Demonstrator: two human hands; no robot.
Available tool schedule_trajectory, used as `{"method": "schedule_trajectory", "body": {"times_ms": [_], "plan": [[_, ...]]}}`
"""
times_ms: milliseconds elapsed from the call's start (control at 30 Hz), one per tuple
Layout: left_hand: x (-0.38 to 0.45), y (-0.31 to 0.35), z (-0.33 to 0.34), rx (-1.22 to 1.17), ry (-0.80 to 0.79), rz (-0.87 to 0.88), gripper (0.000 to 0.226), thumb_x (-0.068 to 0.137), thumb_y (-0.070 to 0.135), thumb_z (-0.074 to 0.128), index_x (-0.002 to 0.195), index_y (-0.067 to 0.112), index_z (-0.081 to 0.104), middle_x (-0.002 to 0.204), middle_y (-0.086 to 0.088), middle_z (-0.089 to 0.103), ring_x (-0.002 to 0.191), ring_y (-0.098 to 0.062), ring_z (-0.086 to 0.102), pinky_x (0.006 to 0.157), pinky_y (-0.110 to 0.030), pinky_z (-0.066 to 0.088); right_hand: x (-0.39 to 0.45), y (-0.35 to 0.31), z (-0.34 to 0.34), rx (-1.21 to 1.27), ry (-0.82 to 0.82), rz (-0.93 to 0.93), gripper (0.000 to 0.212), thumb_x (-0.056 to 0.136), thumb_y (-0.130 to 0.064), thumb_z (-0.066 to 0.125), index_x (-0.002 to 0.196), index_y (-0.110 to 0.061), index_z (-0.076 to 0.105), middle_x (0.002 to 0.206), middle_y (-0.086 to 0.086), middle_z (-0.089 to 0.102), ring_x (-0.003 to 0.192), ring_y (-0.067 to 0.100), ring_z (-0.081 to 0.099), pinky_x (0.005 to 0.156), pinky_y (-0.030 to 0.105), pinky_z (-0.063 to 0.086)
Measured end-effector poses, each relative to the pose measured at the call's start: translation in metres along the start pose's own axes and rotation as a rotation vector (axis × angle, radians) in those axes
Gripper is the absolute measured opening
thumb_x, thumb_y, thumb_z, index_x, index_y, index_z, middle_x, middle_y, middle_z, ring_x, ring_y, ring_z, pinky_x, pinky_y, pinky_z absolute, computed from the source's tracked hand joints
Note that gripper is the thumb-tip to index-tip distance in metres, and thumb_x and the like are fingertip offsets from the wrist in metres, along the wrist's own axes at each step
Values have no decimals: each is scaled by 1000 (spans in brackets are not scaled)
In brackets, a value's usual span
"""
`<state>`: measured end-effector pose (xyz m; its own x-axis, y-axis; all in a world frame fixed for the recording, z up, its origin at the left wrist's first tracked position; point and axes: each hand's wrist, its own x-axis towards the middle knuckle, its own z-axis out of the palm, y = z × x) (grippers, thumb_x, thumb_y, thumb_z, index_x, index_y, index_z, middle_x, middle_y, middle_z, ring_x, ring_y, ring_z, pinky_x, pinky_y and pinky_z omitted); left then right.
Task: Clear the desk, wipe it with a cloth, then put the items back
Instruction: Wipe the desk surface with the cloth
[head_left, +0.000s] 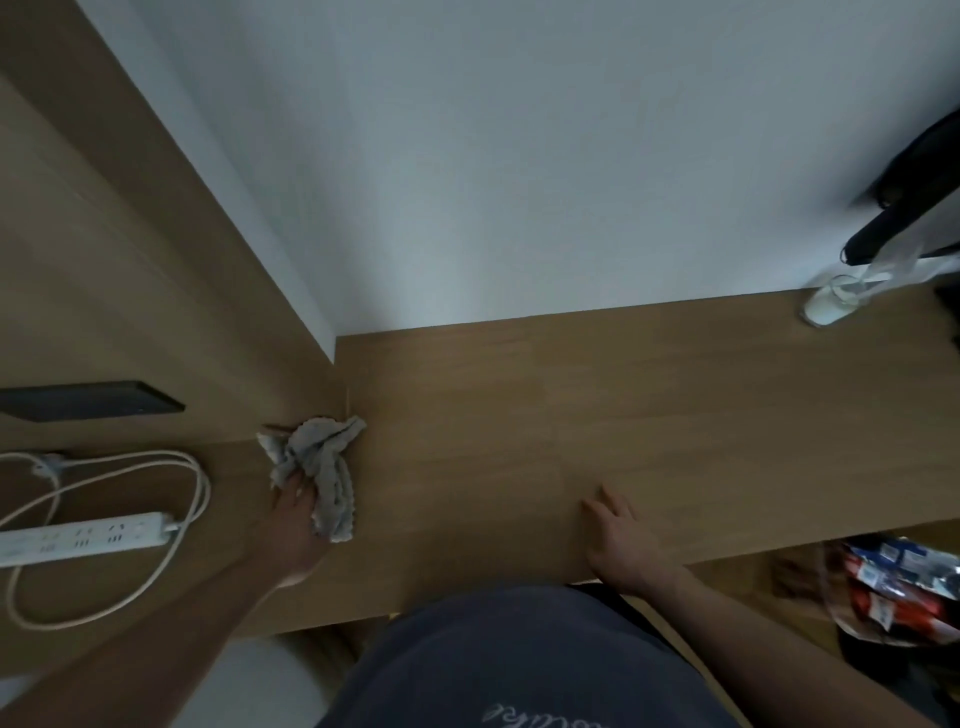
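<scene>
Left arm reaches out across the desk (519, 415), left hand (296, 525) gripping a crumpled grey cloth (322, 467). Right hand (621, 540) rests flat near the front edge, fingers (597, 506) straight and spread.

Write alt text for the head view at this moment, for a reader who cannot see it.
A person's left hand holds a crumpled grey cloth on the left part of a wooden desk, while the right hand rests flat, fingers straight, near the front edge. A white power strip with a coiled cable lies far left; a glass stands at the back right.
</scene>
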<state>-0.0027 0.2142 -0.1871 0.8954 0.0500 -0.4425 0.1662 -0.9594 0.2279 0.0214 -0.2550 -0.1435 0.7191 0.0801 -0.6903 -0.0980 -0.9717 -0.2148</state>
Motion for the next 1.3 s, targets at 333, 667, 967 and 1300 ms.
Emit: {"method": "schedule_trajectory", "body": {"times_ms": [333, 667, 967, 1300], "plan": [[6, 157, -3, -242, -178, -25, 78, 74, 57, 53, 143, 21, 50, 149, -14, 35, 140, -34, 39, 116, -40, 37, -11, 1, 13, 35, 16, 17, 81, 89, -26, 60, 161, -21, 25, 172, 8, 6, 156, 29, 20, 123, 33, 26], [13, 207, -20, -431, -211, 117, 44, 91, 21, 66, 135, 21, 64, 145, -1, 50, 128, -21, 55, 109, -34, 47, -19, -28, 10, 211, 190, -85, 80, 98, -44, 57, 162, -19, 16, 171, 8, 12, 154, 31, 26, 121, 40, 31], [27, 131, -35, -71, -239, -25, 62, 91, 41, 65, 148, 19, 51, 158, -7, 43, 151, -26, 29, 118, -34, 35, -8, -72, 27, -112, -46, -227, 84, 93, -39, 59, 163, -35, 12, 172, -2, -15, 157, 35, -14, 127, 53, 14], [21, 131, -22, -21, -384, 58, 65, 99, 29, 59, 158, 18, 34, 170, -8, 16, 157, -30, 13, 126, -38, 20, 12, 26, 12, 58, 42, 159, 83, 97, -63, 45, 164, -32, 5, 171, 6, -15, 157, 43, -1, 126, 50, 19]]}}
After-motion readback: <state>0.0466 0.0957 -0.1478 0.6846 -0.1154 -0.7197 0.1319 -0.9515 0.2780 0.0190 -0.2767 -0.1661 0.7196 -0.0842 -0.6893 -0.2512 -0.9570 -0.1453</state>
